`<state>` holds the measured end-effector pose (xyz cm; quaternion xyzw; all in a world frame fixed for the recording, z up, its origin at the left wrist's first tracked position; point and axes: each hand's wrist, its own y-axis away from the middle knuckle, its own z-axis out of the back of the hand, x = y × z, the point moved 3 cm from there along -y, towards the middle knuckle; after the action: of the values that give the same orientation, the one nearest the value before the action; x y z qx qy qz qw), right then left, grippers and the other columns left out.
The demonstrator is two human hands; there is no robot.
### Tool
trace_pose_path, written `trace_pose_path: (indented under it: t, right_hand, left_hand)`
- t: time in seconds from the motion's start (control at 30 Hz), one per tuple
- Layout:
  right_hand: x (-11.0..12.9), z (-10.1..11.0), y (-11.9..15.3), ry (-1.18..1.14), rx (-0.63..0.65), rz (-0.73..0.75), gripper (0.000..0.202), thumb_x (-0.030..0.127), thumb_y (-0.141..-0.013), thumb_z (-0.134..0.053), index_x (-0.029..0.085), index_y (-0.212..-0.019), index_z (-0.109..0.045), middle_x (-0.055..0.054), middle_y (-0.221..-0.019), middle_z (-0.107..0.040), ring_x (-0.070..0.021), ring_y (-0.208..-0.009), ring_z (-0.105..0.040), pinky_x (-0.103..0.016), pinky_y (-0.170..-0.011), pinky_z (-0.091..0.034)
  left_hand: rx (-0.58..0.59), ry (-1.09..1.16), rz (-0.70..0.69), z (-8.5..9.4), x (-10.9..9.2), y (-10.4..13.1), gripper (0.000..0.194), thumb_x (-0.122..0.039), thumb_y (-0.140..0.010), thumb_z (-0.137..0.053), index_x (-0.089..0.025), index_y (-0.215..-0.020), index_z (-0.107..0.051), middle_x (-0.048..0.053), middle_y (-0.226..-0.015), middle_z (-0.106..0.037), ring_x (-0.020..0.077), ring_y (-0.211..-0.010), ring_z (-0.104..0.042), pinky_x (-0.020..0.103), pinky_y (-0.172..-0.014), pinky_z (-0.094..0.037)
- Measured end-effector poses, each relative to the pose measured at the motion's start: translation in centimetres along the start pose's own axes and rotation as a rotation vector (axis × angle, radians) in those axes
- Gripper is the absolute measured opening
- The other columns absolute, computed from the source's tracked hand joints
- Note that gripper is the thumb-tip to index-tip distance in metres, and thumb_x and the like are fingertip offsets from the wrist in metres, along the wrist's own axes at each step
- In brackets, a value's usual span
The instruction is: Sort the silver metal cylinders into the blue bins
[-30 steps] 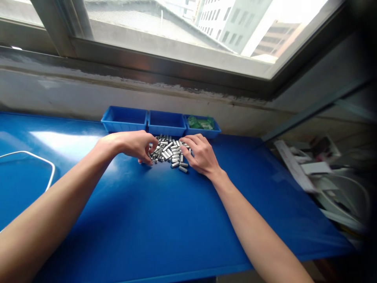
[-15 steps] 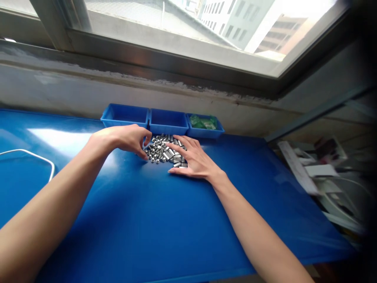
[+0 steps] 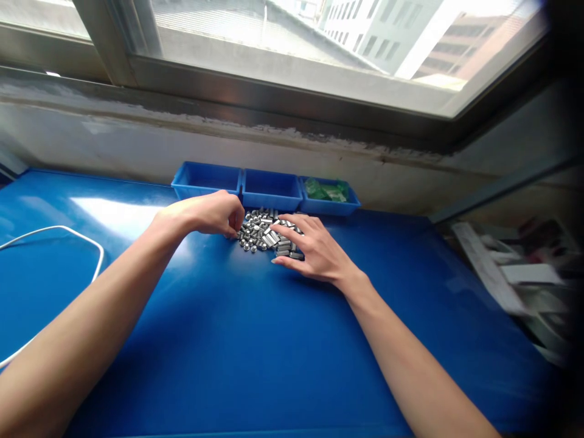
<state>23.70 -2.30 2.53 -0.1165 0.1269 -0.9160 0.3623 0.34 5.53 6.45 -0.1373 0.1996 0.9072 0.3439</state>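
A pile of small shiny metal parts (image 3: 256, 230) lies on the blue tabletop (image 3: 237, 340). Short round pieces are mostly on its left, longer cylindrical ones on its right. At the pile's left edge is my left hand (image 3: 221, 214), its thumb and fingers pinched together; whatever may be between the fingertips is hidden. My right hand (image 3: 312, 248) rests over the right side of the pile with fingers spread, covering some of the longer pieces.
Behind the pile stand three joined blue bins (image 3: 271, 201); the right one holds green plastic packaging (image 3: 326, 190). A white cable (image 3: 98, 249) curves along the left. Beyond the right table edge are blurred white items (image 3: 531, 274). A window frame (image 3: 274, 91) runs above the back wall.
My left thumb and fingers have closed into a pinch at the pile's left edge. My right hand stays spread over the right side. The whole view has shifted slightly.
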Motion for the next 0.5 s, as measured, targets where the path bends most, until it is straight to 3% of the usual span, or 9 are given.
trace_pose_path:
  t: [0.33,0.5]
  right_hand:
    - [1.9,-0.9,-1.2,-0.134,-0.157,-0.086,0.037,0.041,-0.099,-0.054,0.024,-0.131,-0.062,-0.01,-0.132,-0.066,-0.0284,-0.122,-0.059,-0.046,-0.104,-0.044]
    - [1.7,-1.0,-2.2,-0.152,-0.258,-0.152,0.03,0.037,-0.099,-0.053,0.022,-0.121,-0.066,-0.01,-0.124,-0.07,-0.0273,-0.115,-0.063,-0.044,-0.101,-0.046]
  left_hand:
    - [-0.055,0.048,-0.027,-0.1,0.8,0.0,0.013,-0.023,-0.069,-0.067,-0.021,-0.079,-0.076,0.0,-0.079,-0.075,0.016,-0.072,-0.067,0.022,-0.062,-0.045]
    - [-0.063,0.04,-0.057,-0.1,0.8,-0.1,0.014,-0.02,-0.069,-0.064,-0.021,-0.077,-0.076,0.0,-0.076,-0.074,0.0158,-0.073,-0.067,0.021,-0.065,-0.045]
